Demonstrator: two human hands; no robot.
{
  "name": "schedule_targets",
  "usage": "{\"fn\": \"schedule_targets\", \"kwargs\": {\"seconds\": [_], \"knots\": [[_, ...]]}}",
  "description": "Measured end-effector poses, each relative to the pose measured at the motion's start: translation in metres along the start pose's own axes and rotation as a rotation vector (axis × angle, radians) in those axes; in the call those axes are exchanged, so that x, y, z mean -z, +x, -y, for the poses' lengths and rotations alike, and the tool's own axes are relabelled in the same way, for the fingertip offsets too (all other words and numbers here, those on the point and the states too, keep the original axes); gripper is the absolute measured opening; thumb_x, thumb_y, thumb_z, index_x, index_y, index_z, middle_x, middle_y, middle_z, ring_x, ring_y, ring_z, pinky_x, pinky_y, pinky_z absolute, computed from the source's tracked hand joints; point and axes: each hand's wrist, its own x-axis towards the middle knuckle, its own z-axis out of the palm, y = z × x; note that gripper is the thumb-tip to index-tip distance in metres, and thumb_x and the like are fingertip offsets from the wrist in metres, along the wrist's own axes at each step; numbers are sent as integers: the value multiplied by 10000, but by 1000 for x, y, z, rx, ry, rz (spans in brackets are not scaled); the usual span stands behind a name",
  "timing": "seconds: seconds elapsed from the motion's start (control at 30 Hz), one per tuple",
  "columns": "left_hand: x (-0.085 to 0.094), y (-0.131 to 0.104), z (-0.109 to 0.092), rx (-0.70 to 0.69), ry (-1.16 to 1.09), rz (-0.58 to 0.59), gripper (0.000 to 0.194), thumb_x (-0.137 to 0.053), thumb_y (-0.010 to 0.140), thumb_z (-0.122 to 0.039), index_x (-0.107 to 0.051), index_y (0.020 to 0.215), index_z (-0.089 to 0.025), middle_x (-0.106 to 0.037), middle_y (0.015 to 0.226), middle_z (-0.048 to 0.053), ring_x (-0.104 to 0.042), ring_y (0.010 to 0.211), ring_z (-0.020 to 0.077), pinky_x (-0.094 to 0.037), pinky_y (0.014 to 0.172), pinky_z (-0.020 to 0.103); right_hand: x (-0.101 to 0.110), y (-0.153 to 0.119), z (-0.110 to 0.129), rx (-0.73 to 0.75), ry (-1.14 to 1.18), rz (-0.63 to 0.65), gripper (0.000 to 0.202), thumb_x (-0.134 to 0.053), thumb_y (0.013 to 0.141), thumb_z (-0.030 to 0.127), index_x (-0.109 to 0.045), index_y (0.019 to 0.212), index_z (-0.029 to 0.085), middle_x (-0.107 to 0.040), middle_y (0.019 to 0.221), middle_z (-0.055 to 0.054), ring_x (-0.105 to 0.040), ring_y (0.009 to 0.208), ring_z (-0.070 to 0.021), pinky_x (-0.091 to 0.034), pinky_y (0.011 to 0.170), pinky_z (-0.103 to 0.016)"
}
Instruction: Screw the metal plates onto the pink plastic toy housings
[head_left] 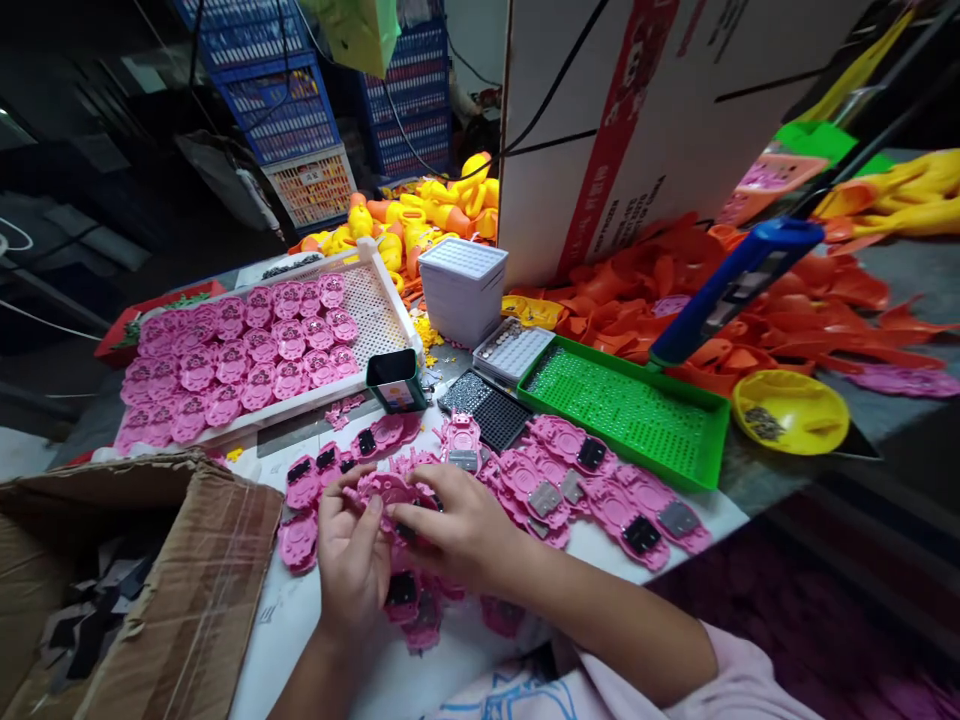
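Observation:
Between both hands a pink plastic casing (386,487) is held up over the worktable. My left hand (352,545) grips it from the left, thumb pressed on its face. From the right, my right hand (454,520) has its fingers closed at the same casing's edge; whether a small part sits in those fingertips is hidden. Around and beneath the hands lie several more pink casings (551,490), some with black or grey square pieces on them. Just beyond stands a black tray (502,415) with small metal parts in one half.
Left: an open cardboard box (217,560) and a white crate (390,300) holding rows of pink casings. Ahead: a dark square cup (396,380) and stacked white trays (463,290). Right: a green tray (712,440), a blue-handled tool (739,290) and a yellow bowl (814,415).

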Motion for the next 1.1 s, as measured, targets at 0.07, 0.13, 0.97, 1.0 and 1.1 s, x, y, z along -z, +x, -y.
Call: {"fn": "schedule_targets", "kwargs": {"seconds": [0.07,0.13,0.97,1.0,1.1], "knots": [[3,0,-1,2,17,73,405,-742,719,-338,-569,1075,-252,-632,1058,44,-626,874,154,-515,773,263,9,5,2,-27,-50,40,197,-574,838,300,-659,981,194,-627,1080,-143,-596,900,-222,-535,695,-365],[8,3,0,-65,83,145,395,-702,751,-384,-567,1096,-246,-606,1125,68,-614,928,175,-511,799,281,27,8,1,-56,-56,61,185,-570,842,271,-655,984,187,-634,1106,-140,-605,932,-221,-543,721,-367],[74,81,8,9,1806,27,626,-522,835,-457,-429,1368,-142,-417,1412,205,-360,1309,361,-279,1057,499,102,-94,-94,-463,-381,382,404,-593,808,476,-666,1124,235,-654,1222,-110,-547,1117,-326,-488,880,-529],[74,81,9,9,1813,18,625,-530,834,-457,-433,1368,-147,-414,1415,206,-363,1304,363,-279,1054,500,102,-95,-94,-476,-391,391,404,-581,812,482,-667,1124,240,-651,1228,-106,-544,1123,-332,-480,887,-536],[75,81,11,12,1824,-6,599,-535,838,-458,-462,1352,-158,-396,1431,205,-364,1294,374,-289,1037,513,103,-92,-90,-485,-422,386,390,-565,819,481,-664,1119,251,-643,1246,-94,-537,1131,-351,-472,876,-559]]}}
